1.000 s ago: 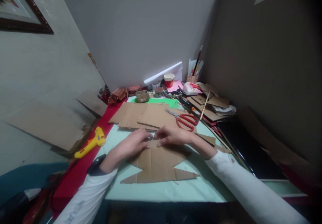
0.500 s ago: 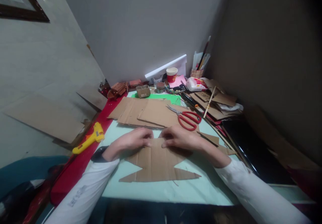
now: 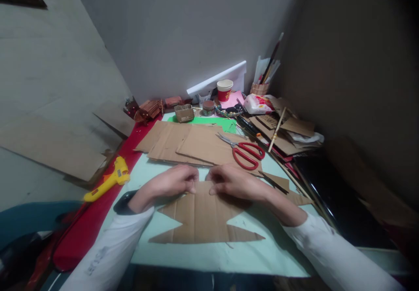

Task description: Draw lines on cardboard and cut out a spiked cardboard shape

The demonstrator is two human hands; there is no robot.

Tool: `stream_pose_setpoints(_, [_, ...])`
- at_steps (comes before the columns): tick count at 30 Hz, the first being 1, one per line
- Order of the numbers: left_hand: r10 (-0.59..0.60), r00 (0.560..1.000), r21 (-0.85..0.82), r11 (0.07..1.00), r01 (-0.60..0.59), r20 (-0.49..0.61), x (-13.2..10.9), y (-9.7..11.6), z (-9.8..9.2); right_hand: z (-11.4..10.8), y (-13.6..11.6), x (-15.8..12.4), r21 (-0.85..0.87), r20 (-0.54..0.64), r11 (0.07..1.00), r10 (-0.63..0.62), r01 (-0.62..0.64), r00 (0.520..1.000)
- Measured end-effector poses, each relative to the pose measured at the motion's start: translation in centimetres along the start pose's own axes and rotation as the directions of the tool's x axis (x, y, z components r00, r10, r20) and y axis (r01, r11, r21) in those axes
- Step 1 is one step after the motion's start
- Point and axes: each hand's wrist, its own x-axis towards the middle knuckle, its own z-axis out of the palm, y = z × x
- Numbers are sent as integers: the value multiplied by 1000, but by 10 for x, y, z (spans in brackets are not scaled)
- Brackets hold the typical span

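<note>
A cut piece of brown cardboard (image 3: 206, 221) with pointed side tips and vertical creases lies on the pale green table cover. My left hand (image 3: 178, 181) pinches its far edge on the left, thumb toward me. On the right of that same edge, my right hand (image 3: 234, 183) grips with thumb and curled fingers. Both hands partly hide the upper part of the piece. Just beyond them, red-handled scissors (image 3: 247, 155) rest partly spread on a stack of cardboard sheets (image 3: 199, 145).
A yellow glue gun (image 3: 109, 179) lies on the red cloth (image 3: 78, 230) at left. Behind the stack stand a small cardboard box (image 3: 184, 113) and a paper cup (image 3: 224, 91). Cardboard scraps (image 3: 296, 126), a wooden stick (image 3: 277, 129) and a glossy black panel (image 3: 340, 199) are at right.
The camera view has tilted slightly, so the near table edge sits lower in the picture. Both hands keep their hold on the far edge of the cardboard piece.
</note>
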Motion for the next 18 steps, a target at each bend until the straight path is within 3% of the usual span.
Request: stream_pose_setpoints(18, [-2,999,-77,997,-2,-44,-3,4,-1,3,4,0,99,-2,995,26,-25,1000])
